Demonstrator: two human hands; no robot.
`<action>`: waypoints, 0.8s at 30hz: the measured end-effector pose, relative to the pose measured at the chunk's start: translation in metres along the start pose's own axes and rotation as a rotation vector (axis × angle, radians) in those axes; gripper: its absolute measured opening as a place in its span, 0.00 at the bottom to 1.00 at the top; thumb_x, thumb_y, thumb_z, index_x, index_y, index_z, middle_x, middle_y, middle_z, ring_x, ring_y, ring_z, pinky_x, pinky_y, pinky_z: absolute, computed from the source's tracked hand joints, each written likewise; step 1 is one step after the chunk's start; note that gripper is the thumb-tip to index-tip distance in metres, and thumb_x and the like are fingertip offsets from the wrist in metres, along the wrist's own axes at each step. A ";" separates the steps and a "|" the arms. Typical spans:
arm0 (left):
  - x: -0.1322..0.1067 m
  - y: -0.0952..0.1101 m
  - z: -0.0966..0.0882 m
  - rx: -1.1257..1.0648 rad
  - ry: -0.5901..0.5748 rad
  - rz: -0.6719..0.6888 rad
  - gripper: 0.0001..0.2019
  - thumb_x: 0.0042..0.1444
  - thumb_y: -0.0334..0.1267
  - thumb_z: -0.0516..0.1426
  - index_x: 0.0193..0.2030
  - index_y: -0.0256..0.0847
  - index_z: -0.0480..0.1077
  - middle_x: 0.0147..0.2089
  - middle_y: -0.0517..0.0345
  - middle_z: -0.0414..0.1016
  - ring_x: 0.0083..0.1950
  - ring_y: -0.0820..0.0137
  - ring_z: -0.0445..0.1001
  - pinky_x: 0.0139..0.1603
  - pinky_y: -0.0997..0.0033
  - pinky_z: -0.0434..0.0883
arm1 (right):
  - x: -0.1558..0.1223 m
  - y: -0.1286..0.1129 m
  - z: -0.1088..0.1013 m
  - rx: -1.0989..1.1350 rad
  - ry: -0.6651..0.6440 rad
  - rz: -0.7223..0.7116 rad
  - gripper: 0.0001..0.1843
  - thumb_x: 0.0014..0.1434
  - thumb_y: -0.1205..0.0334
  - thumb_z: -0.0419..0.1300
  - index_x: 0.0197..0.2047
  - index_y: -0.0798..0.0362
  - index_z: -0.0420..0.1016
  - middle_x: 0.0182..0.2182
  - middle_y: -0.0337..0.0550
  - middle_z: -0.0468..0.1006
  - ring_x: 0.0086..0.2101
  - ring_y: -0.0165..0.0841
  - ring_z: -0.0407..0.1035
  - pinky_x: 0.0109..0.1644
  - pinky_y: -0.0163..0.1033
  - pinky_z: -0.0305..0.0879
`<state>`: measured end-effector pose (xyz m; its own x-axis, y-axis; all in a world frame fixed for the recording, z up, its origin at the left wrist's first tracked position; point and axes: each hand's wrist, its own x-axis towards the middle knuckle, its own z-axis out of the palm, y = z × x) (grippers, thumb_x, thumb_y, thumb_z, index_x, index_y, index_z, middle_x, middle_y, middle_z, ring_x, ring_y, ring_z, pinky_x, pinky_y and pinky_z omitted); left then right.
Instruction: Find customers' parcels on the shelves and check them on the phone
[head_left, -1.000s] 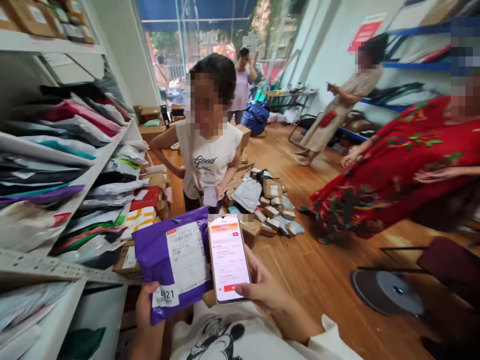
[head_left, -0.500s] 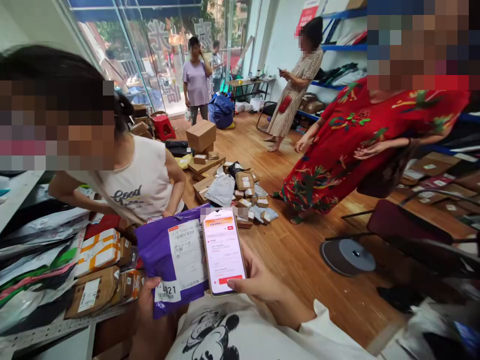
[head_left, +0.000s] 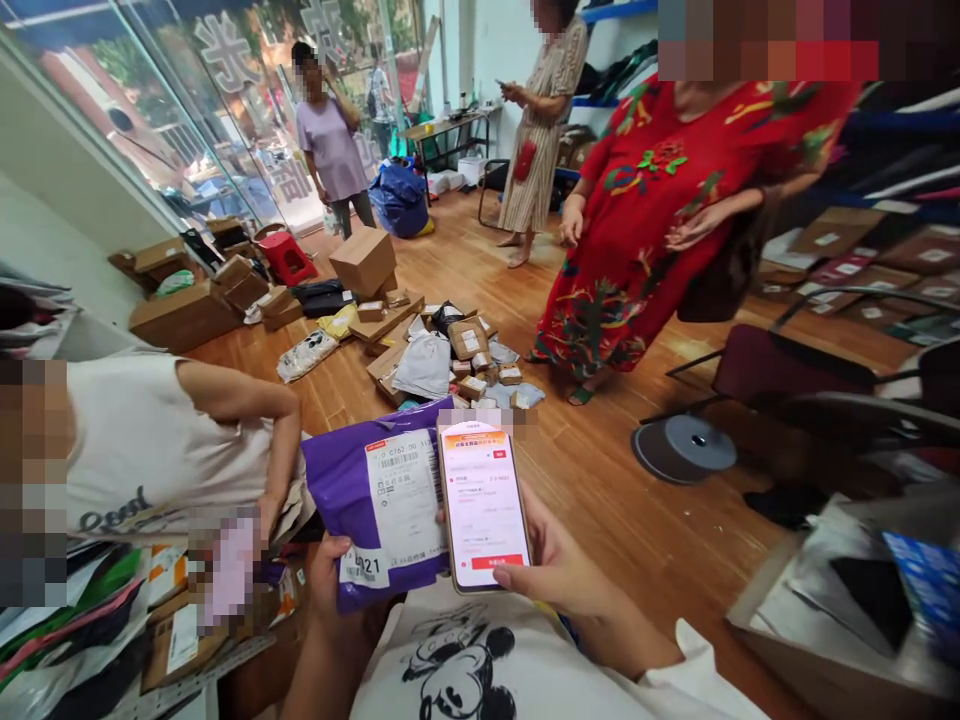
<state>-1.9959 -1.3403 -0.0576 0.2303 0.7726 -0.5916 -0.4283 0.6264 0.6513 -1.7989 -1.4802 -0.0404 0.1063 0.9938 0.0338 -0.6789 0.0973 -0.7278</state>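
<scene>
In my left hand (head_left: 330,580) is a purple plastic mailer (head_left: 337,480), gripped at its lower left corner. A white shipping label (head_left: 405,490) covers much of its front, and a smaller sticker ending in "021" sits at the bottom left. My right hand (head_left: 551,555) holds a smartphone (head_left: 486,510) upright beside the mailer's right edge, fingers behind it and the thumb at the lower part of the lit screen. The screen shows a mostly white page with an orange banner and a red button near the bottom.
Parcels (head_left: 424,362) lie heaped on the wooden floor ahead. Close on the left, a person in a white top (head_left: 180,440) bends over a shelf of packages. A person in a red dress (head_left: 637,200) stands right of the heap, near a round grey base (head_left: 684,448) and a chair (head_left: 787,362).
My view has turned right and down. The person in white has bent lower over the shelf. Both hands still hold the mailer and smartphone, now further right in view.
</scene>
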 end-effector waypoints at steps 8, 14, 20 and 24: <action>0.012 -0.021 0.029 0.112 0.009 -0.022 0.25 0.31 0.35 0.57 0.43 0.43 0.77 0.35 0.53 0.82 0.45 0.44 0.78 0.47 0.42 0.75 | -0.029 -0.005 -0.014 -0.013 0.116 -0.115 0.50 0.49 0.63 0.72 0.68 0.43 0.50 0.55 0.55 0.74 0.52 0.47 0.72 0.52 0.55 0.70; 0.017 -0.030 0.054 0.135 -0.109 -0.148 0.34 0.31 0.34 0.57 0.52 0.41 0.75 0.40 0.50 0.82 0.52 0.41 0.75 0.52 0.40 0.72 | -0.042 -0.015 -0.013 -0.008 0.226 -0.171 0.49 0.48 0.61 0.73 0.67 0.44 0.50 0.55 0.55 0.74 0.54 0.47 0.70 0.56 0.56 0.67; 0.038 -0.034 0.079 0.186 -0.252 -0.235 0.36 0.33 0.36 0.57 0.56 0.38 0.73 0.40 0.48 0.82 0.54 0.40 0.73 0.58 0.36 0.66 | -0.034 -0.024 -0.024 -0.005 0.270 -0.229 0.51 0.49 0.63 0.72 0.68 0.44 0.47 0.55 0.54 0.74 0.53 0.46 0.71 0.56 0.54 0.68; 0.065 -0.031 0.103 0.223 -0.382 -0.330 0.33 0.37 0.38 0.56 0.56 0.36 0.74 0.42 0.45 0.82 0.56 0.39 0.72 0.60 0.33 0.63 | -0.015 -0.032 -0.039 -0.008 0.292 -0.279 0.51 0.48 0.62 0.73 0.68 0.43 0.47 0.56 0.53 0.73 0.55 0.46 0.69 0.56 0.55 0.68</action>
<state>-1.8774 -1.2987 -0.0676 0.6397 0.4880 -0.5938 -0.0934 0.8162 0.5701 -1.7502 -1.5001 -0.0440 0.4885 0.8719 0.0356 -0.5894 0.3597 -0.7234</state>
